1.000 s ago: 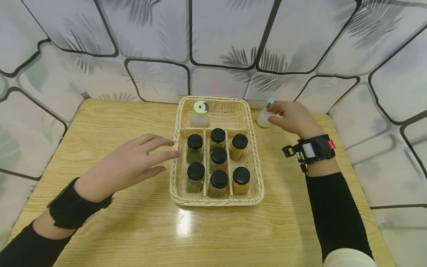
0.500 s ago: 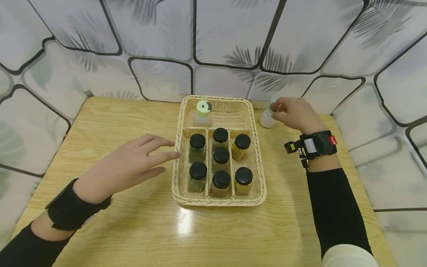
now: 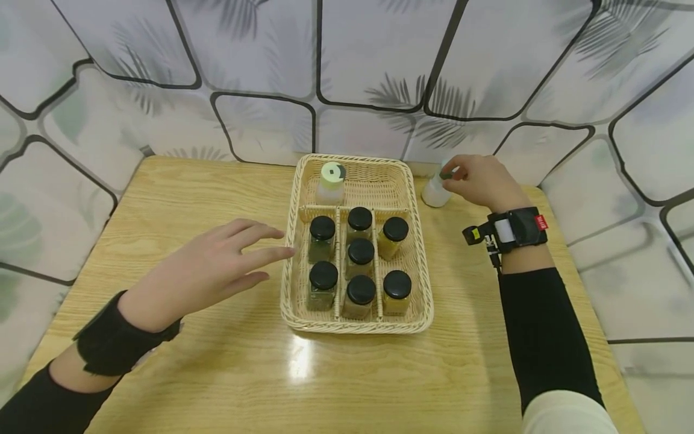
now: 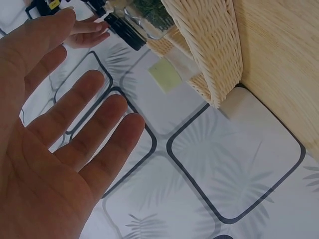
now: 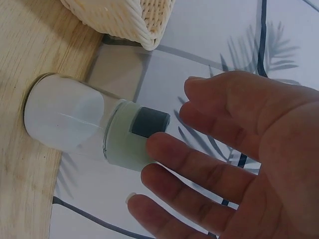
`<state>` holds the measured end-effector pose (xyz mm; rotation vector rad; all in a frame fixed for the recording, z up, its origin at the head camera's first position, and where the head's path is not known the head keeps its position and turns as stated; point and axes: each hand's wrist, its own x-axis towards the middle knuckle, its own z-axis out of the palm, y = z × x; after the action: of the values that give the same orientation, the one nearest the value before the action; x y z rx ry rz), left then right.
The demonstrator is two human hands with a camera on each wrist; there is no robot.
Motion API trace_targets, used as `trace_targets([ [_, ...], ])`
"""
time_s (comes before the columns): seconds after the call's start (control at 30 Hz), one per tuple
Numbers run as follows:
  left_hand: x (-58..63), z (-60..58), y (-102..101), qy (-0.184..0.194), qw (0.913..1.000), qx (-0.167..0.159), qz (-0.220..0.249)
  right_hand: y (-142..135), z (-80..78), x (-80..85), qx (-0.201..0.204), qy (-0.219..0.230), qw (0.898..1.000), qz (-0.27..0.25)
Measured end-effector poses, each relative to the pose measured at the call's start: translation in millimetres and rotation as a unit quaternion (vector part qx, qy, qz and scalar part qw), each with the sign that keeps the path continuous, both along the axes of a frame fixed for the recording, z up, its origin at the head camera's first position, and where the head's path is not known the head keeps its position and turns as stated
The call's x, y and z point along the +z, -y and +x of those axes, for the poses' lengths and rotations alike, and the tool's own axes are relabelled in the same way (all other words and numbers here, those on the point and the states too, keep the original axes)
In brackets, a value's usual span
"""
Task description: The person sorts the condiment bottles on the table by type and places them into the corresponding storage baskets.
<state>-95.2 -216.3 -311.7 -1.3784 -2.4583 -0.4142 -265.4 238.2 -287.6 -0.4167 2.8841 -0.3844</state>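
In the head view, a clear shaker (image 3: 436, 191) of white powder stands on the table just right of the wicker basket (image 3: 287, 289). My right hand (image 3: 479, 179) is at its pale green cap (image 5: 124, 129). The right wrist view shows fingers spread, some fingertips overlapping the cap's edge, and the thumb apart from it. My left hand (image 3: 208, 268) holds nothing; its fingers are spread and its fingertips are right at the basket's left rim. Inside the basket, a second shaker (image 3: 331, 184) with a yellow-green cap stands in the back compartment.
Several black-lidded spice jars (image 3: 360, 252) stand in the basket's three front compartments. A patterned wall (image 3: 260, 126) rises close behind the wooden table (image 3: 352, 380), and more of it flanks both sides.
My right hand has shifted slightly up and right around the shaker's cap. The view has shifted a little; the left hand stays by the basket rim.
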Motion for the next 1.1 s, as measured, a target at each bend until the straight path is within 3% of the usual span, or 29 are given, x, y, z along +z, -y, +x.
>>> trace_targets([
  [0.8,-4.3,3.0,8,0.002,0.9999,0.013,-0.003,5,-21.5,5.2,-0.003,-0.003,1.0,-0.011],
  [1.1,-5.7,2.6,11,0.007,0.9997,0.021,-0.004,7,-36.7,6.1,-0.004,0.01,1.0,0.005],
])
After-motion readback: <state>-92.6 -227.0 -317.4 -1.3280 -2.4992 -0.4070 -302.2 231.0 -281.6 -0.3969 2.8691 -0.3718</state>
